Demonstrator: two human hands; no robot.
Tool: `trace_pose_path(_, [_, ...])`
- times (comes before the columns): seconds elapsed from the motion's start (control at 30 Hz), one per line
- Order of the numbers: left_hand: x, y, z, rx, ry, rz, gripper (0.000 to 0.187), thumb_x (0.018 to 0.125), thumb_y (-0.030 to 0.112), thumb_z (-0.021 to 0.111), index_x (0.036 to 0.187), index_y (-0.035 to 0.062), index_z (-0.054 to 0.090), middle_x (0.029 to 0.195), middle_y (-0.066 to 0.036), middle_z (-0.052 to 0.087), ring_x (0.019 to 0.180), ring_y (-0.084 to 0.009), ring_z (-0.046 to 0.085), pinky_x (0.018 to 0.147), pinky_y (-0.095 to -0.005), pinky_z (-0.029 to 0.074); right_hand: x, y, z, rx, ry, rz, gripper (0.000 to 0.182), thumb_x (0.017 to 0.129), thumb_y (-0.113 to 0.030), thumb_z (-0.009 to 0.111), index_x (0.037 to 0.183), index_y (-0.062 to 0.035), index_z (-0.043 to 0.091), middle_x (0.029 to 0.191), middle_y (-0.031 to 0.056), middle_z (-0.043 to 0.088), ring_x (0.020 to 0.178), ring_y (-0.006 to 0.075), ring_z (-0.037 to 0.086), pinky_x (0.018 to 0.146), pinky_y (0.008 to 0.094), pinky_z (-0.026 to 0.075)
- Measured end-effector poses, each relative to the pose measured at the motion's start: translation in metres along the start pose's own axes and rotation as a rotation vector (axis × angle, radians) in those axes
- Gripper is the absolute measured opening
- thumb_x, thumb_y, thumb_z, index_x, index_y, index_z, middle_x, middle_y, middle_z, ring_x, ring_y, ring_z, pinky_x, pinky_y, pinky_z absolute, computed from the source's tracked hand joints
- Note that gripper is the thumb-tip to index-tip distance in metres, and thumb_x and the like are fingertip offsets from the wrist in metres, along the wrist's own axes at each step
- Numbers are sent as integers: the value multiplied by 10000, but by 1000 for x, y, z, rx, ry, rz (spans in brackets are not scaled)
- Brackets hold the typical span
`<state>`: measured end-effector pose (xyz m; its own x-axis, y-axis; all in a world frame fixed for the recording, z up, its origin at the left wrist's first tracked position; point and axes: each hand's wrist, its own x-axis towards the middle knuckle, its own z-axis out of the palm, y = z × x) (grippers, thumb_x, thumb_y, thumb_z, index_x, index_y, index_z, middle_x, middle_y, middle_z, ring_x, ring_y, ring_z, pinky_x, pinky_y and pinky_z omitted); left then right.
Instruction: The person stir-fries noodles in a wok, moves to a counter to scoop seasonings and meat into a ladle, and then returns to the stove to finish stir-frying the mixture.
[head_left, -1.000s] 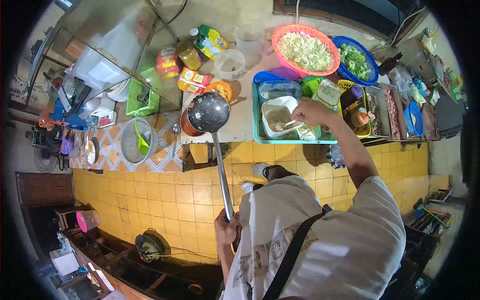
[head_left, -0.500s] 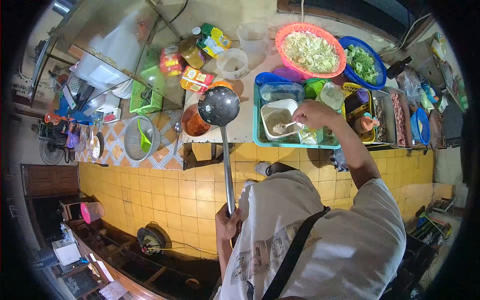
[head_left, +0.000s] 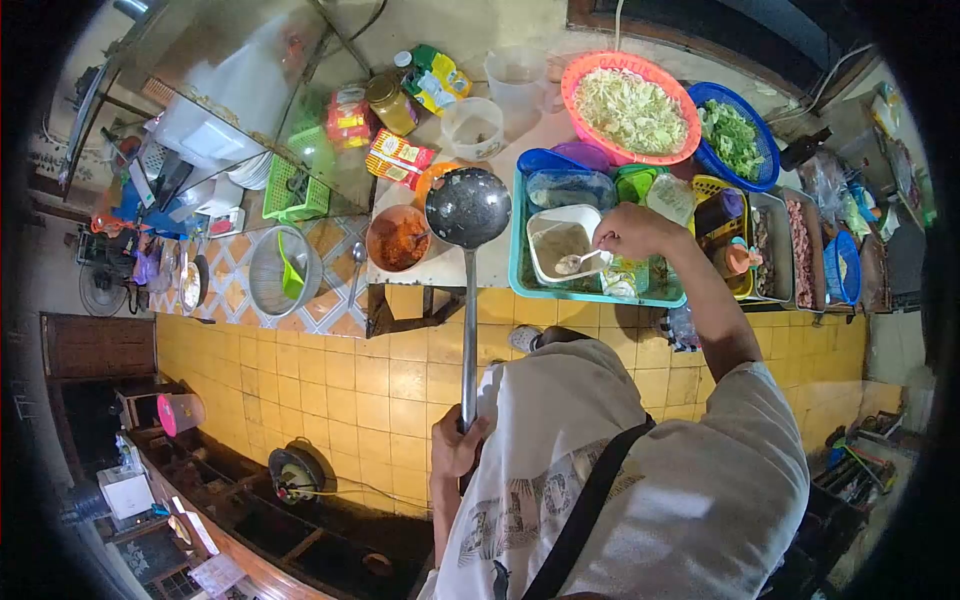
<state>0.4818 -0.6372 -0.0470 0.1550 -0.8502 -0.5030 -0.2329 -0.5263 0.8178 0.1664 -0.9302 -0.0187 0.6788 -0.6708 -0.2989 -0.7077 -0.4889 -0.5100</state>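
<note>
My left hand (head_left: 458,442) is closed round the long metal handle of a big ladle (head_left: 468,205). Its dark, speckled bowl hangs over the table's front edge, beside a bowl of red paste (head_left: 400,240). My right hand (head_left: 640,232) pinches a small white spoon (head_left: 572,264) with a pale heap on it. The spoon is inside a square white tub (head_left: 540,222) holding greyish-white powder. That tub stands in a turquoise tray (head_left: 600,299), near a clear-lidded container (head_left: 570,188) and a green container (head_left: 634,182).
Behind the tray are a pink basin of shredded cabbage (head_left: 630,110) and a blue basket of chopped greens (head_left: 732,140). Metal trays of meat (head_left: 802,250) stand to the right. At left are a metal strainer bowl (head_left: 285,272) and a green basket (head_left: 300,185). Yellow tiles (head_left: 330,400) cover the floor.
The ladle has swung right, uncovering more of the red paste bowl. My right hand stays at the white tub, the spoon slightly shifted inside it. The view has moved a little.
</note>
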Motion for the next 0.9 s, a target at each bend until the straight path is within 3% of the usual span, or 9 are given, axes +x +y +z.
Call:
trace_pose_path(0.2, [0,4,-5,30,-8,21,264,783,216,656,852,-32,596,589,-49,528,535,-106,434,492,-276,377,4,-5,-18,28,30,27,150,744,-134,578,835,-61,673,787,131,650,746,292,624,681,389,488])
trace_pose_path(0.37, [-2,19,-13,159,-40,19,300,785,257,659,863,-27,601,564,-61,517,525,-113,437,499,-277,386,6,-28,-43,-65,293,-147,115,747,-100,570,811,-48,650,801,123,649,752,297,623,669,393,486])
trace_pose_path(0.43, [-3,22,-13,213,-64,17,300,784,266,658,859,-19,600,552,-70,517,509,-118,445,489,-279,380,14,-46,-49,15,277,-151,110,747,-104,576,795,-36,648,804,128,652,732,295,629,669,395,493])
trace_pose_path(0.5, [-3,28,-12,207,-52,49,301,784,270,658,853,-17,597,550,-75,516,500,-120,447,480,-283,373,17,-61,-45,-664,287,230,128,741,-127,591,784,-27,658,808,133,658,731,284,641,651,405,503])
trace_pose_path(0.53, [-3,29,-12,204,-43,82,303,783,274,659,847,-15,594,548,-80,516,492,-121,450,471,-286,367,19,-63,-38,-641,313,240,139,738,-128,586,792,-27,665,808,137,662,744,276,653,637,407,515])
trace_pose_path(0.63, [-2,30,-13,213,-43,68,287,783,252,657,845,-21,591,546,-74,520,485,-127,466,470,-292,372,41,-57,-7,-550,56,224,125,732,-119,577,766,-40,668,811,133,664,747,282,656,631,410,519])
trace_pose_path(0.77, [-2,26,-15,137,-40,20,237,799,213,651,815,-13,579,533,-51,516,463,-117,468,453,-284,373,63,-18,58,-612,19,115,125,714,-127,590,722,-23,659,813,145,661,761,277,656,662,399,520])
trace_pose_path(0.83, [-2,26,-15,33,-23,-32,209,814,177,644,763,-2,547,515,-30,502,429,-99,456,418,-268,357,57,-10,63,-488,60,-60,124,703,-141,582,707,-43,658,809,149,653,764,289,646,672,406,512])
trace_pose_path(0.9, [-1,27,-15,-15,-28,-46,216,819,175,642,746,4,532,507,-26,494,416,-92,447,404,-262,346,53,-11,48,-422,-40,-16,122,710,-153,572,746,-87,668,788,135,649,768,299,636,658,418,504])
